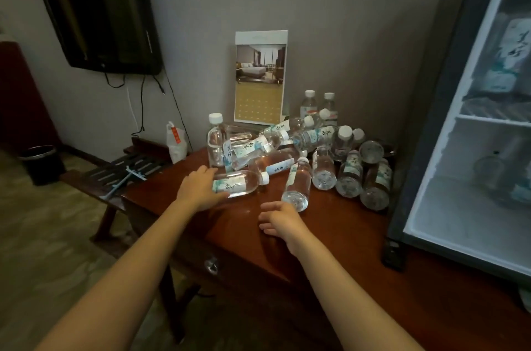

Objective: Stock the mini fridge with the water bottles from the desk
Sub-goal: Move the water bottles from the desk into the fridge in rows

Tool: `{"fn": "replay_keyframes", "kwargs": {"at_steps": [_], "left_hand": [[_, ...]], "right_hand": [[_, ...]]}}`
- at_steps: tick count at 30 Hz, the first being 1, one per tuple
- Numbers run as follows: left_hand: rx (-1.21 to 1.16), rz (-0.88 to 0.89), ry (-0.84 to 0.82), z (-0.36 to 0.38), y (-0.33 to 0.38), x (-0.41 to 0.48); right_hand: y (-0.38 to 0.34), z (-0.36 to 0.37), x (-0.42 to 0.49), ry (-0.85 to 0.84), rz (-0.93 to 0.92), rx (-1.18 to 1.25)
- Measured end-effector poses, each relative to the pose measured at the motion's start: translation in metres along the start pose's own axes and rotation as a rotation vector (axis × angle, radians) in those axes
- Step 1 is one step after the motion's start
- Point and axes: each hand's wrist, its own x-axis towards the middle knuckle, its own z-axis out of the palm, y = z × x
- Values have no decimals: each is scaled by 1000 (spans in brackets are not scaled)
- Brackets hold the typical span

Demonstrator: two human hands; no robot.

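The near bottle (241, 182) lies on its side on the desk (330, 235), long axis left to right, cap pointing right. The left hand (199, 188) seems to wrap its base end, fingers over, thumb under. The right hand (280, 222), fingers loosely spread, holds nothing beside a second bottle (297, 184), whose base faces the person. Full, smooth plastic: probably weighty and slippery, so grip mid-label.
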Motion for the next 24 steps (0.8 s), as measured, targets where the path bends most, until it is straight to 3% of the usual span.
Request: {"fn": "replay_keyframes", "kwargs": {"at_steps": [8,17,24], "left_hand": [[15,25,-50,15,1,-2],[-70,109,5,13,4,-29],[-227,70,116,14,9,-68]], "right_hand": [[18,14,18,59,-149,-253],[22,19,10,104,-204,-317],[18,6,-16,-68,-194,-272]]}}
